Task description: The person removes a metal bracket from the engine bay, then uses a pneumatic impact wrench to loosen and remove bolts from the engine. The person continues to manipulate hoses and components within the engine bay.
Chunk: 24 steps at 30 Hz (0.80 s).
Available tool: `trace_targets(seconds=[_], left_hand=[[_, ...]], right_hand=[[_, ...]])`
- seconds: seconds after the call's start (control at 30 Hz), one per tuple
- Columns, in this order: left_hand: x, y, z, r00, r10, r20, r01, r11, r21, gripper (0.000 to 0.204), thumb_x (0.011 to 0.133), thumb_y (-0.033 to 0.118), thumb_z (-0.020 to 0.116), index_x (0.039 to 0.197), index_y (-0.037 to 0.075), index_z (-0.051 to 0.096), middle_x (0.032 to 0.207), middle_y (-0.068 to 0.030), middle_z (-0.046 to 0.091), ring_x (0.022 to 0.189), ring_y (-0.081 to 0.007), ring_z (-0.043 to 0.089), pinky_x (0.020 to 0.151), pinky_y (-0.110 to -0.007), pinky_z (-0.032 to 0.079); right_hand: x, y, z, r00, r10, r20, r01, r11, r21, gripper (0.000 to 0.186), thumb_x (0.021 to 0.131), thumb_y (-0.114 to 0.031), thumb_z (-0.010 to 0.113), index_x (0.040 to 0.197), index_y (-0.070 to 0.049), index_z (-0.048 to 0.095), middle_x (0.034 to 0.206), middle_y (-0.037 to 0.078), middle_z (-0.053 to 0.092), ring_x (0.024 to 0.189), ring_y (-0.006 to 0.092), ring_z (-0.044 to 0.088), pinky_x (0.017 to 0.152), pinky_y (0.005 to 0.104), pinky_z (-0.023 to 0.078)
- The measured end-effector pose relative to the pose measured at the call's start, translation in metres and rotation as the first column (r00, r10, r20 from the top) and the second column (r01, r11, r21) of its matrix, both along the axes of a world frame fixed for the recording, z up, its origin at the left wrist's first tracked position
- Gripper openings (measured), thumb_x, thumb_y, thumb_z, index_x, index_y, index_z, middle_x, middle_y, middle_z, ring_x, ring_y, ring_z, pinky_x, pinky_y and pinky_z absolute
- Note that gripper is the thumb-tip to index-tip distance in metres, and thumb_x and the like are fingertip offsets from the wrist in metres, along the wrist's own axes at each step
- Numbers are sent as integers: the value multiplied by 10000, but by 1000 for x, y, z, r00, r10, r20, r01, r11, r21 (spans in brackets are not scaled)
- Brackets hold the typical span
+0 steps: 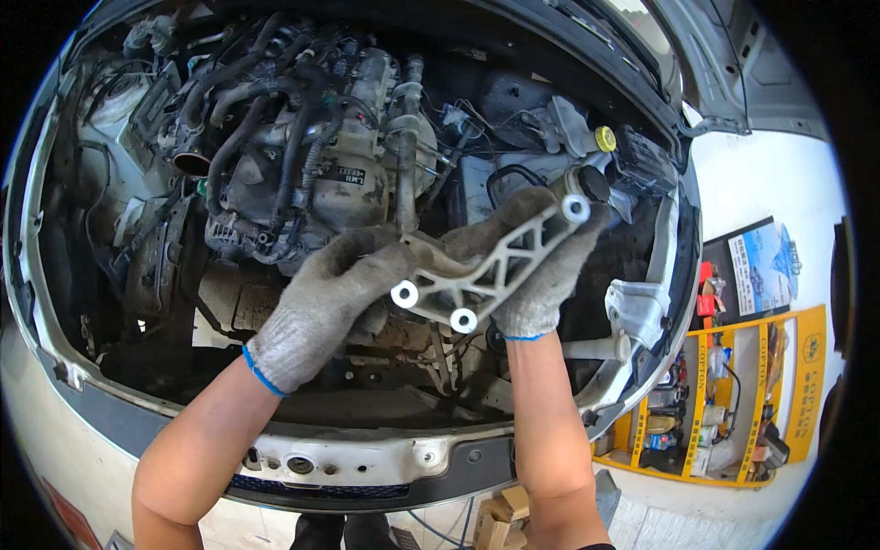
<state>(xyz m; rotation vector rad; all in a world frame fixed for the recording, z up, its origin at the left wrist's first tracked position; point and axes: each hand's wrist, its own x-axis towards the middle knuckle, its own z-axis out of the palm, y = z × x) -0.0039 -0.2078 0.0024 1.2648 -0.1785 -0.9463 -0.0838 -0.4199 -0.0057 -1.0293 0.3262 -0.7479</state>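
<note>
bracket (496, 272), held at its ends by my left hand (321, 298) and right hand (547, 282) over the engine bay (367, 417), could slip down inside if either gloved grip loosens.

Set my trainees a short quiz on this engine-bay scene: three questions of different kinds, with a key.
1. Multiple choice: What do the left hand and right hand hold together?
A) a rubber hose
B) a metal bracket
C) a wrench

2. True or false: Both hands are bare.

3. Fill in: In the picture, the yellow cap is to the ____ of the engine.

Key: 1. B; 2. false, both wear gloves; 3. right.
</note>
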Motion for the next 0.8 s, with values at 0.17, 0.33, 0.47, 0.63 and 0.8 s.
trace_targets(seconds=[0.17, 0.33, 0.47, 0.63, 0.8], left_hand=[[1, 3, 4, 999, -35, -18, 33, 997, -70, 654, 911, 334, 794, 1371, -42, 521, 1010, -54, 679, 844, -72, 620, 709, -230, 526], [-2, 5, 6, 999, -24, 45, 27, 997, -67, 704, 889, 306, 810, 1398, -58, 487, 1062, -88, 689, 876, -94, 638, 748, -246, 542], [0, 6, 4, 996, -25, 86, 26, 1000, -13, 722, 874, 323, 816, 1406, -45, 494, 1063, -80, 679, 864, -92, 621, 739, -244, 525], [0, 8, 1, 990, 15, 140, -5, 997, -72, 730, 867, 337, 815, 1421, -19, 500, 1048, -70, 665, 856, -81, 600, 733, -247, 509], [-1, 8, -1, 994, 0, 112, 9, 997, -79, 705, 895, 319, 787, 1435, -25, 493, 1042, -72, 669, 823, -71, 585, 708, -246, 497]], right_hand=[[-4, -5, -8, 998, -58, -4, 58, 998, -2, 639, 989, -698, 475, 1208, -122, 645, 1075, 55, 685, 935, 223, 683, 844, 377, 589], [-2, -11, -12, 913, 346, 214, -361, 932, 33, 751, 964, -759, 446, 1176, -73, 666, 1043, 87, 701, 855, 253, 697, 724, 397, 617], [0, -7, -4, 957, 261, 127, -270, 961, 63, 774, 966, -768, 412, 1120, -61, 688, 983, 100, 708, 829, 264, 698, 706, 400, 615], [1, 1, 6, 978, 168, 124, -190, 961, 201, 775, 978, -754, 398, 1081, -48, 699, 979, 142, 729, 841, 296, 713, 734, 426, 620], [4, 3, 7, 980, 179, 84, -185, 981, 66, 805, 970, -768, 392, 1087, -30, 694, 938, 143, 727, 806, 323, 712, 730, 438, 622]])
